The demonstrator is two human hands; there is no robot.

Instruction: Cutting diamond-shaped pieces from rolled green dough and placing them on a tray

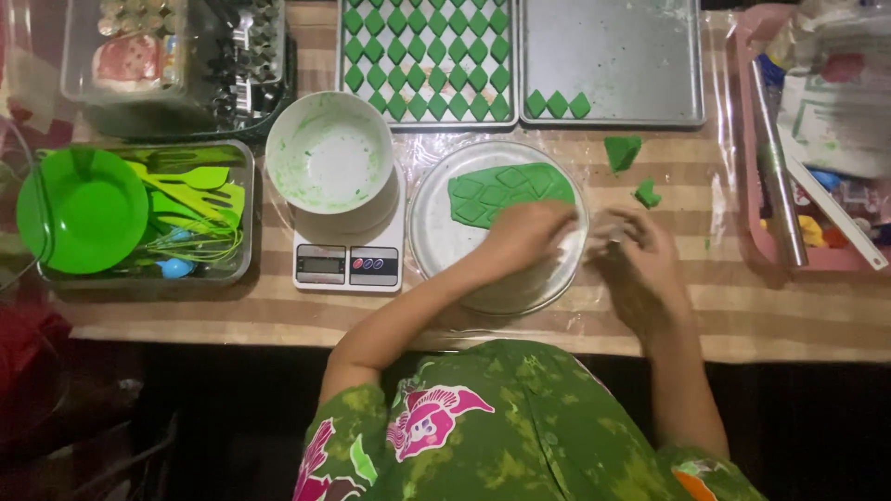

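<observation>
Striped cloth under clear plastic is covering the bench [817, 320], where a person is cutting green dough into diamonds. Going from the left edge: a metal bin of green utensils [190, 209], a smeared white bowl [329, 153] sitting on a kitchen scale [348, 264], then a round plate [436, 237] carrying the scored dough sheet [501, 190]. The left hand [524, 237] is lying on the sheet's near edge, fingers curled down; what it is pinching, I cannot tell. The right hand [636, 246] is working just past the plate's right rim, fingers bunched on something small and blurred. Judging by the filled baking tray [422, 60] along the far edge and a nearly bare tray [640, 65] beside it, lifting cut pieces across appears to be next, calling for gentle pinching.
</observation>
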